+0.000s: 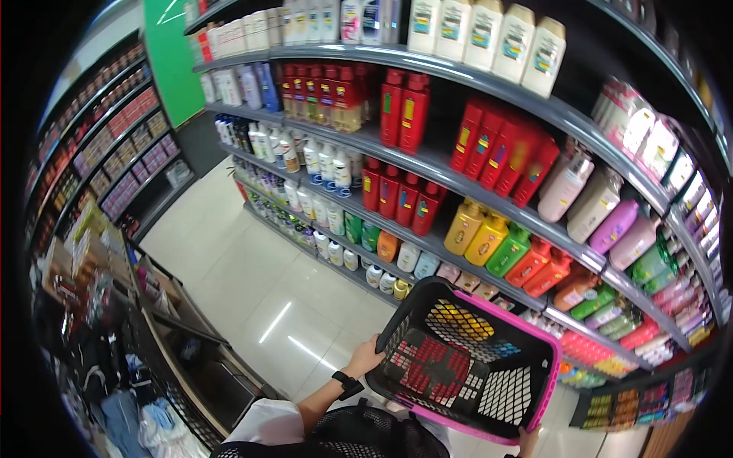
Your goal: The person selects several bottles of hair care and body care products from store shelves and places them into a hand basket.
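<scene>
A black shopping basket (pixel 550 366) with a pink rim is held in front of my body, tilted, and nothing is visible inside it. My left hand (pixel 366 357) is closed around its near left edge; a black band circles that wrist. At the lower right corner of the rim, my right hand (pixel 528 441) grips the basket, mostly cut off by the image's bottom edge. Beyond the basket, red bottles (pixel 403 113) and a yellow bottle (pixel 486 239) stand on the shelves.
A long curved shelf unit (pixel 343 52) full of bottles runs across the front and right. Another stocked shelf (pixel 114 145) stands at the far left. Boxes and clothing (pixel 122 420) lie at the lower left. Pale tiled floor (pixel 252 267) runs between them.
</scene>
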The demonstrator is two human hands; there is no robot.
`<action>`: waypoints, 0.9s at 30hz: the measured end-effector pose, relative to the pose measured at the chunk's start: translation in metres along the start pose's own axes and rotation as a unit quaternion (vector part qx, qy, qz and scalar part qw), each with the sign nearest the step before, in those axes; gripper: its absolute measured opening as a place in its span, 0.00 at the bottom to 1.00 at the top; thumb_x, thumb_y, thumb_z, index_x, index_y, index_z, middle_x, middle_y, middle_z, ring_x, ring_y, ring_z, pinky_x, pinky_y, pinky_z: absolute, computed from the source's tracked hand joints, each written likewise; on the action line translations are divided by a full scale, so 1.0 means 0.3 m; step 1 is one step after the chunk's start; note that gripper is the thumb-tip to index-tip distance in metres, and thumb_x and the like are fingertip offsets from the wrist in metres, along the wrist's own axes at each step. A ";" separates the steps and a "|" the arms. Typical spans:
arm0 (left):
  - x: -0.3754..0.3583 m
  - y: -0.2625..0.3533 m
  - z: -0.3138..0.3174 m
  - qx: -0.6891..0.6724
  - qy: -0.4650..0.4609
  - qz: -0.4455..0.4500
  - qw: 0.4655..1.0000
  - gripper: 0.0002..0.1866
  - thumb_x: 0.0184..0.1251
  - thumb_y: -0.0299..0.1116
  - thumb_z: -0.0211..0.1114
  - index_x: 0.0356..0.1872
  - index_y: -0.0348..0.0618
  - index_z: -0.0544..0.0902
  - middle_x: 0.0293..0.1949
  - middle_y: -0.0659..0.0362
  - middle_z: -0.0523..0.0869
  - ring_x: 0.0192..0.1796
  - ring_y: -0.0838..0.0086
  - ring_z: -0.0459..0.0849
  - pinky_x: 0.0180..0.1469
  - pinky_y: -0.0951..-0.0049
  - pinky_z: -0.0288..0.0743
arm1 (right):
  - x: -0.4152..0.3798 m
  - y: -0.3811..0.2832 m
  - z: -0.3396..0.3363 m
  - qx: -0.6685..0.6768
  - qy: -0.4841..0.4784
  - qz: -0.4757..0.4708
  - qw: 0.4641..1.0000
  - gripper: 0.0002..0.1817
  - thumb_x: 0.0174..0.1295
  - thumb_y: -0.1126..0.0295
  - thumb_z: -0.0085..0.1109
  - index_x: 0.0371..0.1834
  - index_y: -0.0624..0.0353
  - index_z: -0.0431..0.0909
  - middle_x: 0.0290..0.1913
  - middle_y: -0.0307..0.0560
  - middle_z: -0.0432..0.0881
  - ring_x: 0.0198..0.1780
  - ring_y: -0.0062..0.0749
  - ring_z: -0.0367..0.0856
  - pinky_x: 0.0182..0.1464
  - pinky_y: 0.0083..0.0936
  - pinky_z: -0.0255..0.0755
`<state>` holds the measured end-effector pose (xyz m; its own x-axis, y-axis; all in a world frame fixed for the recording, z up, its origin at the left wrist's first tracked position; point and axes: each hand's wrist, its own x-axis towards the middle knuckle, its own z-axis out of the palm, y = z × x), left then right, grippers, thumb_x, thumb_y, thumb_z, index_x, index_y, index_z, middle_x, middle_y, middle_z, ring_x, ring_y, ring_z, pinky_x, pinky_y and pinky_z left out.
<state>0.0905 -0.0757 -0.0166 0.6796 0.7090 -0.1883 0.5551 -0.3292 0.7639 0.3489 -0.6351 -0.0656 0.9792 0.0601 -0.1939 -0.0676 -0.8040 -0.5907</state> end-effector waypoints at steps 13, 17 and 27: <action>-0.118 -0.038 0.049 -0.080 0.017 -0.058 0.995 0.35 0.54 0.52 0.67 0.60 0.42 0.71 0.37 0.41 0.85 0.42 0.51 0.85 0.48 0.60 0.77 | 0.008 -0.093 -0.095 -0.264 -0.120 -0.066 0.955 0.27 0.54 0.48 0.58 0.34 0.68 0.82 0.37 0.65 0.83 0.41 0.60 0.82 0.45 0.47 0.73; -0.242 -0.071 0.070 -0.172 0.026 0.022 0.985 0.42 0.57 0.56 0.67 0.67 0.44 0.64 0.46 0.43 0.84 0.47 0.56 0.84 0.51 0.63 0.76 | 0.053 -0.066 -0.123 -0.266 -0.175 -0.108 0.942 0.27 0.56 0.49 0.57 0.39 0.68 0.81 0.37 0.65 0.83 0.42 0.59 0.82 0.45 0.47 0.73; -0.455 -0.092 0.122 -0.231 0.038 -0.043 0.971 0.38 0.67 0.58 0.58 0.67 0.37 0.64 0.57 0.42 0.78 0.57 0.55 0.80 0.60 0.62 0.71 | 0.228 -0.050 0.083 -0.597 0.181 -0.233 0.746 0.30 0.60 0.49 0.56 0.44 0.73 0.75 0.40 0.65 0.81 0.40 0.60 0.81 0.41 0.44 0.77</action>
<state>0.0000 -0.1862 -0.0347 0.5929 0.7712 -0.2318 0.3226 0.0364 0.9458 0.4122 -0.6040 -0.0896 0.8455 0.5074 0.1661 0.3038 -0.7131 0.6318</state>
